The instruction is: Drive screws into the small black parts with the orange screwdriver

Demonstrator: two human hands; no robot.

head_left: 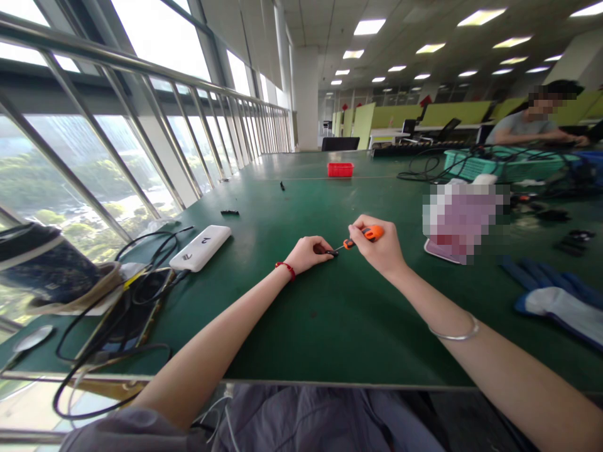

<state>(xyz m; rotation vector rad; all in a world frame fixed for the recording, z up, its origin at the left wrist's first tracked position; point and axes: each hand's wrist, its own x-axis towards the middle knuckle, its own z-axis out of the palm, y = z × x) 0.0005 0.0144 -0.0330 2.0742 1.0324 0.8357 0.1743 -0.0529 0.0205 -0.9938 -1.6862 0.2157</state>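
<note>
My right hand (380,248) is closed around the orange and black handle of a screwdriver (374,233). The thin metal shaft slants down to the left, its tip at a small black part (332,253) on the green table (301,339). With its fingertips, my left hand (308,254) pinches this black part against the tabletop. What kind of part it is, I cannot make out. Any screw under the tip is too small to see.
To the left lie a white power bank (201,248), black cables (151,282) and a phone (134,314). Small black pieces (230,213) and a red box (340,169) sit farther back. Gloves (560,301), a green basket (509,164) and another person (532,122) are on the right.
</note>
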